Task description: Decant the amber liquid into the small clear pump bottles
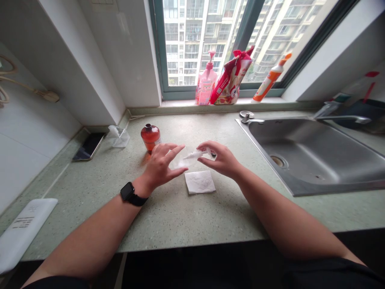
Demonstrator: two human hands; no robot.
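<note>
A clear plastic container (179, 161) with a whitish, nozzle-like part (194, 154) is between my two hands; its outline is faint. My left hand (164, 164), a black watch on its wrist, is spread around the container's left side with thumb and fingers apart. From the right, my right hand (218, 158) curls its thumb and fingers around the whitish part. A small dark object behind the right fingers is mostly hidden. Just in front lies a folded white tissue (200, 182). An open reddish-amber bottle (150, 136) stands behind my left hand.
At the left are a phone (89, 147), a clear square pump bottle (119, 137) and a white oblong case (27, 230). A steel sink (319, 156) is at the right. The sill bears a pink pump bottle (206, 82), a red pouch (231, 78) and an orange-white bottle (268, 82).
</note>
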